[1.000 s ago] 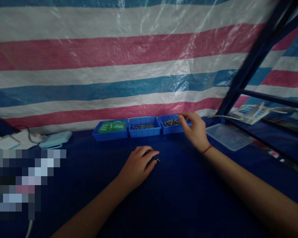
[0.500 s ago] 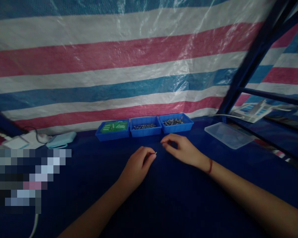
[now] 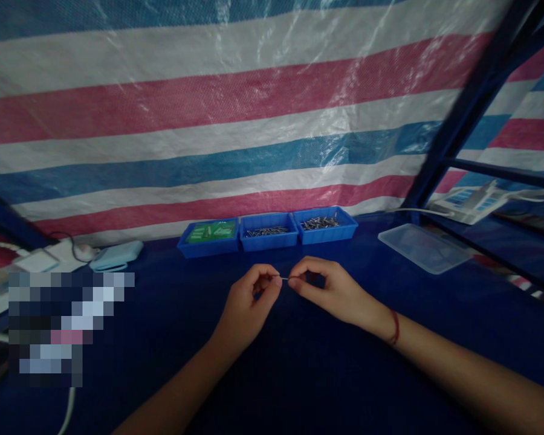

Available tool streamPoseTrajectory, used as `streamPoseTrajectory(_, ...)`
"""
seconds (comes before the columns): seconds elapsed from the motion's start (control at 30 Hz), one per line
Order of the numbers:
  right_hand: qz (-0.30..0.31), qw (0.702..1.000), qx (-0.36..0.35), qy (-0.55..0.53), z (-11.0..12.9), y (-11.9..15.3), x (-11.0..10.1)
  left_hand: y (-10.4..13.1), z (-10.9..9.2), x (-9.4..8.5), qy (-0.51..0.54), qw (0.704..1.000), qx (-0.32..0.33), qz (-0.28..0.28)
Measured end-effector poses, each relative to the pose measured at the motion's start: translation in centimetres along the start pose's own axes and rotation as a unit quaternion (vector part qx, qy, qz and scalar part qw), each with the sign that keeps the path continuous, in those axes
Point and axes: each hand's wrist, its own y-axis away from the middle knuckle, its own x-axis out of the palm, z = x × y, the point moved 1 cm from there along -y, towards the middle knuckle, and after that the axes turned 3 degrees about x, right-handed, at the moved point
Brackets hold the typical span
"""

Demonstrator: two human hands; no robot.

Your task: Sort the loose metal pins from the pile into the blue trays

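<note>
Between my two hands a thin, pale metal pin-like piece [image 3: 284,278] bridges the small gap over the table. My left hand [image 3: 252,296] pinches one end of it between thumb and fingertips. At the other end, the thumb and index finger of my right hand [image 3: 329,284] are pinched together on it; its exact shape there is hidden. Beyond my hands stand a blue bin of small metal pins [image 3: 269,244], another blue bin of metal pins [image 3: 327,235] to its right, and a blue bin with green pieces [image 3: 208,247] to its left.
A clear plastic lid [image 3: 424,248] lies on the dark blue table [image 3: 272,374] at the right. To the left are a light blue case [image 3: 115,256] and white adapters with cables [image 3: 45,260]. A blue metal frame [image 3: 462,115] rises at the right; a striped sheet [image 3: 236,103] hangs behind.
My right hand has come down and left to meet the piece in my left hand. The fingertips of both hands are now close together, and the view has shifted slightly.
</note>
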Motion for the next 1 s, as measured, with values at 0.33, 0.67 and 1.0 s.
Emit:
streamPoseTrajectory(0.33,-0.045,0.997,0.011,-0.058,0.76,0.31,0.05,0.19,-0.08,0.51,-0.014,0.999,0.025,0.042)
streamPoseTrajectory(0.67,-0.041,0.997,0.010,-0.070,0.88,0.40,0.06,0.02,-0.53,0.41,-0.030,0.997,0.056,0.044)
streamPoseTrajectory(1.0,-0.033,0.998,0.002,-0.062,1.01,0.61,0.19,0.15,-0.45,0.49,-0.014,0.997,0.063,0.043)
